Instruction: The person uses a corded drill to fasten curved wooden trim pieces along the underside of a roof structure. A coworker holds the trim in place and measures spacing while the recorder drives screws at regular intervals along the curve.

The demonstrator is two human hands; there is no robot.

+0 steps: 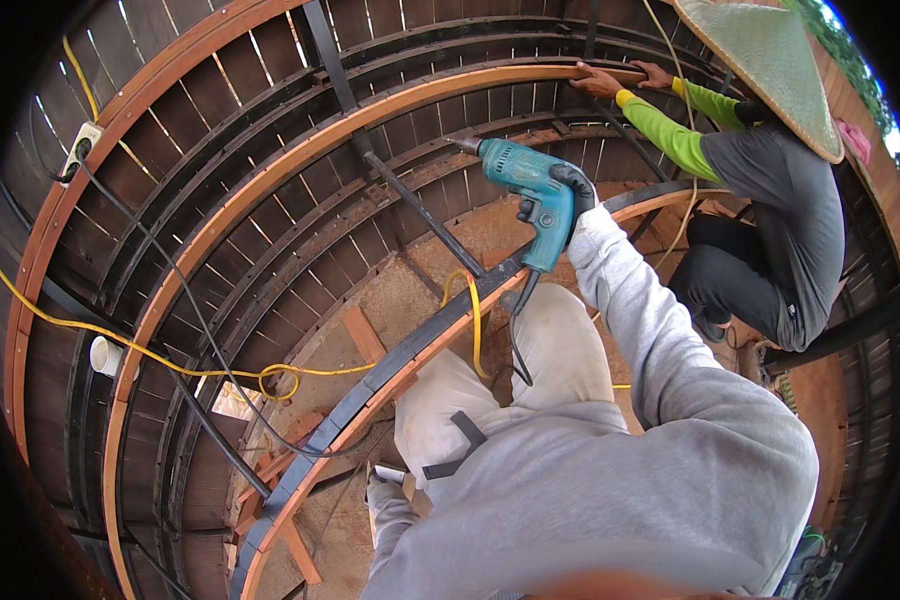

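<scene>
My right hand (pixel 577 192), in a dark glove, grips the handle of a teal electric drill (pixel 526 178). The drill's bit points left toward a curved orange wooden rail (pixel 300 150) and a straight black metal bar (pixel 420 215). The drill's black cord hangs down over my pale trousers. My left hand (pixel 382 492), in a grey glove, is low beside a curved black metal beam (pixel 390 360) edged with orange wood. A small white thing sits at its fingers, and whether it is held is unclear.
A co-worker (pixel 770 200) in a conical hat (pixel 770 60) crouches at the right, both hands (pixel 610 78) on the upper curved rail. A yellow cable (pixel 120 345) and a black cable (pixel 170 270) cross the dark slatted curved wall, near a white socket block (pixel 82 140) and a white pipe end (pixel 105 355).
</scene>
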